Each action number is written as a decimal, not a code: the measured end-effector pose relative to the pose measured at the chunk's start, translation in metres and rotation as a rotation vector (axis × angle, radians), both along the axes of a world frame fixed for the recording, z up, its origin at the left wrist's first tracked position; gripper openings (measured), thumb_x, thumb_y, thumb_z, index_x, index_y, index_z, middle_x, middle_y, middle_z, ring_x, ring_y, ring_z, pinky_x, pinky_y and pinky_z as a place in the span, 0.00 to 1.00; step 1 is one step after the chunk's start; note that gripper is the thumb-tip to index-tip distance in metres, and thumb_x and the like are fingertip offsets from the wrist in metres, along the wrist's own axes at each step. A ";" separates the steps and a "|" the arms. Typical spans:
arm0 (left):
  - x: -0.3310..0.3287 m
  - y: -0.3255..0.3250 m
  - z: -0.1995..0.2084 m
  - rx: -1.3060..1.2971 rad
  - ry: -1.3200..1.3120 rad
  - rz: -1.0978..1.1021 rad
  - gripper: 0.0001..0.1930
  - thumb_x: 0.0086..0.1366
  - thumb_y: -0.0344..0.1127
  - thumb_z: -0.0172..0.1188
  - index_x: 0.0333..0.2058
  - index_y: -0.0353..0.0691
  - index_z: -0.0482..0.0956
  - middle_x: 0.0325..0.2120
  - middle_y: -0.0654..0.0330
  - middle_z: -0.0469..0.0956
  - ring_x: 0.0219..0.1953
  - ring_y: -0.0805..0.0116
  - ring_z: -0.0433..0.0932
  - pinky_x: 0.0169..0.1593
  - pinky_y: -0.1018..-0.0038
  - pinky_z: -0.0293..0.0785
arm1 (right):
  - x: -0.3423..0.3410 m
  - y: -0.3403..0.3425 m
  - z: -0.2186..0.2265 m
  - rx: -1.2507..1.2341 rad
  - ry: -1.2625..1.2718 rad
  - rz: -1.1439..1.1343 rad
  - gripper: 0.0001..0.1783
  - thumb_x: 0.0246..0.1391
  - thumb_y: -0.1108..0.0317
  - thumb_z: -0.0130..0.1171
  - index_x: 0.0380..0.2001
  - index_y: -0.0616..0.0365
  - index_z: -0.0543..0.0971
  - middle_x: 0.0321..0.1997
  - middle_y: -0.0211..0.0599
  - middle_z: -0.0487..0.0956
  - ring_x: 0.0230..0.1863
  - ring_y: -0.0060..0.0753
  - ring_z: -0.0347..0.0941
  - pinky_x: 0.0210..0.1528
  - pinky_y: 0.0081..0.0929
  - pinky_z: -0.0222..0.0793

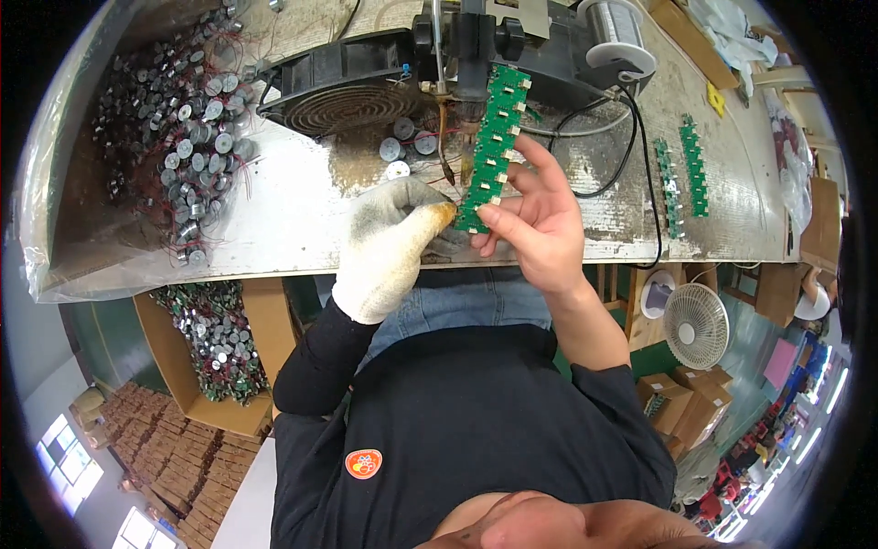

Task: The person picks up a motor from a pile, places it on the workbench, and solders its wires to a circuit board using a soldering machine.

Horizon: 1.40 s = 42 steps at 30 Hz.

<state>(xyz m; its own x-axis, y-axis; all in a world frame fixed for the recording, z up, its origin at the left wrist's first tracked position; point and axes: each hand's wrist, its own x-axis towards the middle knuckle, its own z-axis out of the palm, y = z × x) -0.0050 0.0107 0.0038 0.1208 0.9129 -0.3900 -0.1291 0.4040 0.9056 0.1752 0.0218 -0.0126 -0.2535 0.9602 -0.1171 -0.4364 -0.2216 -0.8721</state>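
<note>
My bare right hand (547, 224) grips a long green circuit board strip (497, 135) near its lower end, thumb on top and fingers behind. The strip stands tilted over the bench edge, small metal connectors along its right side. My left hand (389, 233), in a white glove with a stained fingertip, is closed in a pinch beside the strip's lower left end. What it pinches is too small or hidden to tell. Just above it, the tip of a soldering iron (445, 163) points down. A few round silver motors (391, 149) with red wires lie to the left of the iron.
A large pile of small motors (197, 151) covers the left of the bench (293, 215). Behind my hands stand a black fan (343, 82) and a solder wire spool (615, 32). More board strips (695, 169) and a black cable (651, 183) lie right. Below left is a filled cardboard box (267, 320).
</note>
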 end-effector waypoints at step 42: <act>0.007 -0.006 -0.009 0.013 -0.086 0.113 0.08 0.63 0.32 0.57 0.34 0.31 0.78 0.26 0.61 0.78 0.28 0.77 0.76 0.32 0.78 0.72 | 0.000 -0.008 -0.003 0.003 -0.031 -0.006 0.39 0.51 0.86 0.56 0.64 0.59 0.54 0.46 0.47 0.72 0.28 0.31 0.79 0.23 0.20 0.75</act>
<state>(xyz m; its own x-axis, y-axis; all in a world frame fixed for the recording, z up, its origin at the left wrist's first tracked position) 0.0017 0.0051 -0.0056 0.0492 0.9276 -0.3704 -0.2501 0.3704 0.8946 0.1753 0.0141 -0.0154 -0.2439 0.9622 -0.1215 -0.4107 -0.2160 -0.8858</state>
